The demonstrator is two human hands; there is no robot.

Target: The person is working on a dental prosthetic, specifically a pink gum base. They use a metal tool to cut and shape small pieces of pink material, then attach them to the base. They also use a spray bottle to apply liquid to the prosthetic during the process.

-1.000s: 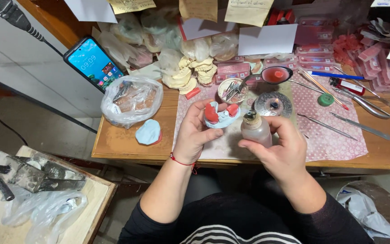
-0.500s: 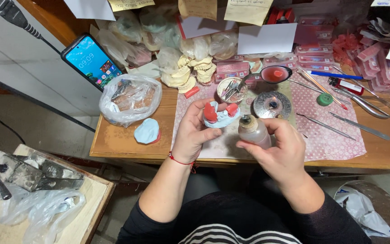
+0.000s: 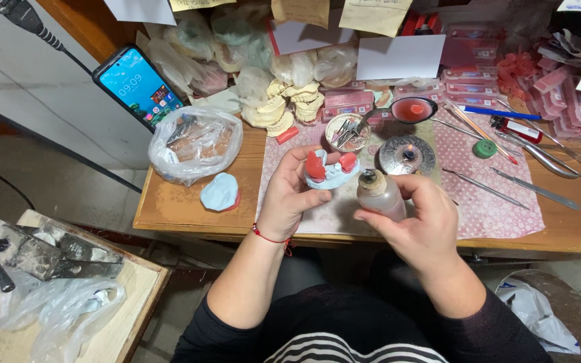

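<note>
My left hand (image 3: 290, 195) holds a pale blue dental cast with red wax rims (image 3: 329, 169) up over the desk. My right hand (image 3: 417, 225) grips a small translucent bottle (image 3: 379, 193) with a pinkish liquid, its open neck tilted toward the cast. The bottle's mouth sits just right of the cast, close but apart from it. A red string bracelet circles my left wrist. Both hands hover above a pink patterned mat (image 3: 499, 202) on the wooden desk (image 3: 169, 208).
On the mat lie a round metal burner (image 3: 406, 154), a cup of small tools (image 3: 345, 132), a bowl of red wax (image 3: 413, 109) and long metal instruments (image 3: 536, 188). A second blue cast (image 3: 220, 192), a plastic bag (image 3: 195, 142), a phone (image 3: 138, 86) and plaster casts (image 3: 284, 104) sit left.
Both hands have stayed close together; the bottle has tipped a little nearer to the cast. The view has shifted slightly.
</note>
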